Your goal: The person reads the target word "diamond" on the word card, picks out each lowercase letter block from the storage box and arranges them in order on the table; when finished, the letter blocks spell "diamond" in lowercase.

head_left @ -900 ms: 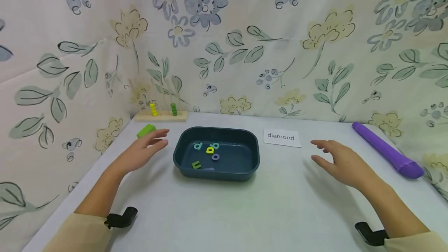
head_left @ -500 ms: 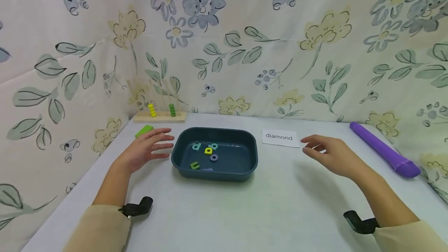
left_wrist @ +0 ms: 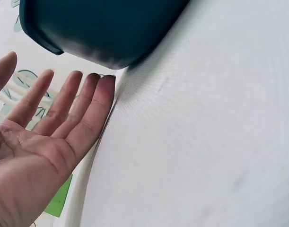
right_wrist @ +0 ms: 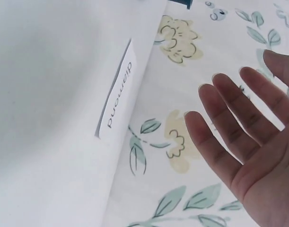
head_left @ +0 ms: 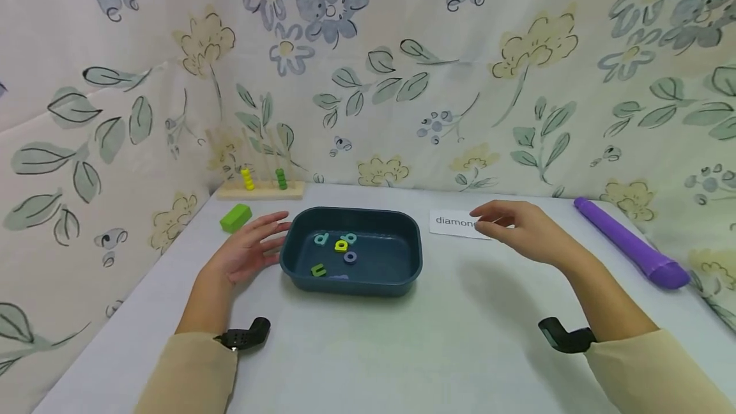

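Note:
A dark teal tray (head_left: 352, 289) stands on the white table, holding several small letters, among them a yellow letter (head_left: 341, 246), a green letter (head_left: 319, 270) and a teal d (head_left: 321, 239). My left hand (head_left: 250, 251) is beside the tray's left wall, fingers straight and fingertips close to it; the left wrist view shows nothing in its palm. My right hand (head_left: 520, 230) hovers above the table right of the tray, fingers relaxed and holding nothing. In the head view its fingertips overlap a white card (head_left: 451, 222) printed "diamond", hiding the last letter.
A green block (head_left: 236, 218) lies behind my left hand. Farther back is a wooden peg stand (head_left: 261, 191) with yellow and green beads. A purple tube-shaped object (head_left: 629, 241) lies along the right side. Floral cloth hangs behind and to the left.
My left hand has moved right, up to the tray's side, uncovering more of the green block. My right hand has moved left, over the card in the head view. The tray stays put.

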`<state>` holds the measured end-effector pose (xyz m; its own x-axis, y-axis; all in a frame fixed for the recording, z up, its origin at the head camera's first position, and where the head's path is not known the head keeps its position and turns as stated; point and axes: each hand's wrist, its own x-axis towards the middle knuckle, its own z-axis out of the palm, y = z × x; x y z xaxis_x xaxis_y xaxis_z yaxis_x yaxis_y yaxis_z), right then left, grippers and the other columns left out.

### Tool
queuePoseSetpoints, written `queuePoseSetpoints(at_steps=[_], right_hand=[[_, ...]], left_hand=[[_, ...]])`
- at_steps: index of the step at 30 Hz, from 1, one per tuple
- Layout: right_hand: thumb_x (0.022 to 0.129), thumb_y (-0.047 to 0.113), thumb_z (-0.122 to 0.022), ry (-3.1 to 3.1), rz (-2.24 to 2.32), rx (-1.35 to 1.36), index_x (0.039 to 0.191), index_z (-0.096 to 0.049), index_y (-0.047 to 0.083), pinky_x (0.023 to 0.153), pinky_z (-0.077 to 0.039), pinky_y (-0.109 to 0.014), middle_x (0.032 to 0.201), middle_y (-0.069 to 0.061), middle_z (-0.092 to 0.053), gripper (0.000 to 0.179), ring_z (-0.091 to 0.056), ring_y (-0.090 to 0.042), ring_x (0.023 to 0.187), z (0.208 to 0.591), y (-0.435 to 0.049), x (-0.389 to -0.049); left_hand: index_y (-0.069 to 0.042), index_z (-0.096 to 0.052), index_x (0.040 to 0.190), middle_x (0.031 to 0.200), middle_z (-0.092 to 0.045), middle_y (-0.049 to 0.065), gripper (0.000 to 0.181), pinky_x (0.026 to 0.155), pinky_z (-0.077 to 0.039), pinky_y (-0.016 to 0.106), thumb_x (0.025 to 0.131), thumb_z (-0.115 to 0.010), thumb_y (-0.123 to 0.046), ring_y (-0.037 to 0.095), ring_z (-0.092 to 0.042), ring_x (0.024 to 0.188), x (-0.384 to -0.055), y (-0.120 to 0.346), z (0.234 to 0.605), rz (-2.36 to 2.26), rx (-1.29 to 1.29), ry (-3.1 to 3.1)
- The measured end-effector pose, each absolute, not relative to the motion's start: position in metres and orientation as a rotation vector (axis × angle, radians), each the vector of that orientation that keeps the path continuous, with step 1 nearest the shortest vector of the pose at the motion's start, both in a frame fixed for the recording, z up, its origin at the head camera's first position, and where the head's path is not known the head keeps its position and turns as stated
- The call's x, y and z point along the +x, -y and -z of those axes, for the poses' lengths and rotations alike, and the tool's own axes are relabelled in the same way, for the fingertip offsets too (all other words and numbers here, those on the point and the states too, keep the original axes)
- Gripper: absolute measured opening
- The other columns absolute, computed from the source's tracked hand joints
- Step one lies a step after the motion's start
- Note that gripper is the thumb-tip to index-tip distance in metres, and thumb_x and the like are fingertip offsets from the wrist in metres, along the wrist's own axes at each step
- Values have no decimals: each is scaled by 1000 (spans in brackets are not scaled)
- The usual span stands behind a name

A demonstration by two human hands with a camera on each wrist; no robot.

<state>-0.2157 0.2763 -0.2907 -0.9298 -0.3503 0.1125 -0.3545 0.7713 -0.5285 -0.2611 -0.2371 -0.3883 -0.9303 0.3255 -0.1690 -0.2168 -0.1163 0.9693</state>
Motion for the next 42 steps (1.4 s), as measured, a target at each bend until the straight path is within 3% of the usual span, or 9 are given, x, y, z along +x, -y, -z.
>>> queuePoseSetpoints(at_steps=[9, 15, 20, 26, 36, 42], right_hand=[[102, 36, -64, 2962, -917, 670, 129, -70, 17, 82, -55, -34, 121, -5, -73, 34, -65, -24, 108, 271, -246, -229], [101, 36, -65, 2958, -961, 724, 131, -69, 18, 81, -55, -35, 120, -4, -73, 35, -66, -22, 103, 261, -228, -238], [101, 35, -65, 2964, -986, 756, 131, -69, 17, 83, -56, -36, 121, -6, -71, 35, -68, -23, 101, 254, -214, -246], [100, 32, -67, 2995, -1022, 797, 131, -69, 18, 83, -59, -38, 122, -6, -72, 34, -69, -24, 97, 249, -191, -259], [97, 33, -71, 3009, -1124, 891, 133, -68, 18, 87, -61, -42, 125, -6, -73, 39, -70, -25, 107, 245, -164, -278], [94, 33, -73, 3017, -1177, 954, 135, -67, 17, 86, -61, -44, 128, -10, -70, 44, -71, -25, 107, 248, -147, -290]], left_hand=[[-11, -34, 161, 145, -54, -4, 57, 97, -54, 34, 108, -52, -23, 17, -60, 124, -260, 239, 390, -2046, 216, -1872], [-14, -35, 161, 161, -40, 11, 61, 99, -53, 39, 105, -58, -19, 20, -58, 128, -260, 238, 393, -2008, 257, -1926], [-15, -35, 161, 167, -30, 16, 65, 99, -53, 40, 101, -61, -13, 23, -53, 132, -260, 236, 393, -1999, 271, -1939], [-13, -35, 161, 167, -28, 18, 69, 98, -54, 37, 99, -64, -8, 20, -50, 132, -255, 236, 394, -1991, 285, -1945], [-19, -35, 162, 168, -29, 12, 70, 107, -51, 44, 99, -65, -12, 31, -41, 145, -257, 234, 397, -1967, 280, -1974], [-16, -32, 163, 169, -26, 15, 71, 107, -50, 45, 100, -64, -12, 34, -39, 147, -256, 236, 395, -1970, 297, -1978]])
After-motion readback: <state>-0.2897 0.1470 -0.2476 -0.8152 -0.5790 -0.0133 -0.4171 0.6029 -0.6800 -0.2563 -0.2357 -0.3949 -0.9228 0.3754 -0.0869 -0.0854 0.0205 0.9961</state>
